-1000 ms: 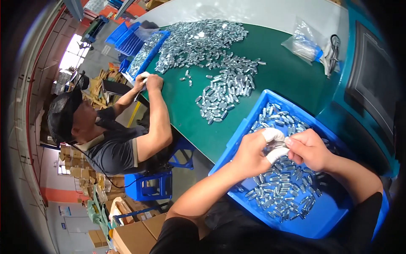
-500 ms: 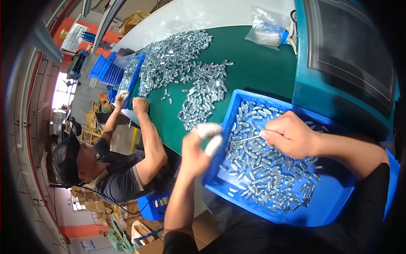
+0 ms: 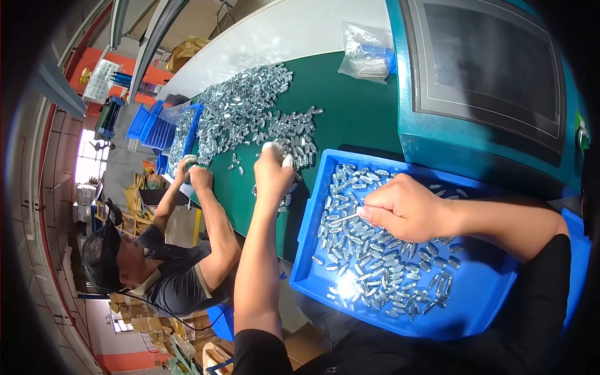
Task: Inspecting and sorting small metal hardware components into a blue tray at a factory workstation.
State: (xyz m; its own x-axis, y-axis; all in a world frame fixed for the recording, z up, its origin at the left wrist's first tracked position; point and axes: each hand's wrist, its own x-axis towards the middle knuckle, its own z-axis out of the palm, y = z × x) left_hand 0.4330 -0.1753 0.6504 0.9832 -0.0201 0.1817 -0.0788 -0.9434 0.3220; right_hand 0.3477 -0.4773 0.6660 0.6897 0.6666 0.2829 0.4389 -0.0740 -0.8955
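My left hand (image 3: 273,174) reaches over the green table to the nearer pile of small shiny metal pieces (image 3: 297,128). White coverings wrap its thumb and fingertip, which stand apart at the edge of the pile; its other fingers are hidden. My right hand (image 3: 406,209) is closed around a thin metal rod (image 3: 345,219) that points left from the thumb, above the blue tray (image 3: 304,250). Many loose metal pieces (image 3: 390,265), short and hexagonal-looking, lie scattered in that tray. What the fist covers of the rod cannot be seen.
A teal machine with a dark screen (image 3: 487,69) stands behind the tray. A clear plastic bag (image 3: 367,56) lies at the table's back. A larger metal heap (image 3: 237,103) spreads left. At the left, a co-worker (image 3: 169,269) works beside a blue bin (image 3: 192,134).
My left hand has moved from beside the tray's left edge, up and left to the pile. My right hand stays closed on the rod over the tray. The view has shifted slightly.
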